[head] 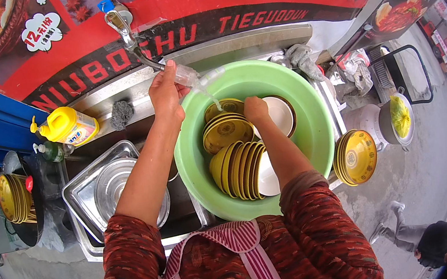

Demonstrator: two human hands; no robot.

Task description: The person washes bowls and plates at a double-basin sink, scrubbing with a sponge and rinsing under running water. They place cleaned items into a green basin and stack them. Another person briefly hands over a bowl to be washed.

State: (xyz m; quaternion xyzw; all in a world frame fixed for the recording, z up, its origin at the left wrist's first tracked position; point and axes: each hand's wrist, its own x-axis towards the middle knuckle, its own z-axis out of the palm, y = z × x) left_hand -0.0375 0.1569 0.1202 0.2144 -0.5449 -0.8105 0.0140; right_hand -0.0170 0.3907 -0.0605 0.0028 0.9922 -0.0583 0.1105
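Observation:
My left hand (165,94) grips the clear plastic nozzle (187,75) at the end of a flexible tap hose (149,59). Water runs from it into a large light-green plastic basin (315,143). Inside the basin, my right hand (257,110) is curled between nested yellow bowls (226,134) and a bowl with a white inside (278,116). Its fingertips are hidden, so whether they grip a rim is unclear. Nearer to me in the basin, a row of nested yellow bowls (237,172) lies on its side, the end one showing a white inside.
Left of the basin sit a metal tray (77,191) with a clear round lid (112,177), a steel-wool scourer (121,115) and a yellow pump bottle (72,125). Stacked yellow bowls (354,159) stand right; more (13,199) rest in a wok far left. A person (436,244) is at lower right.

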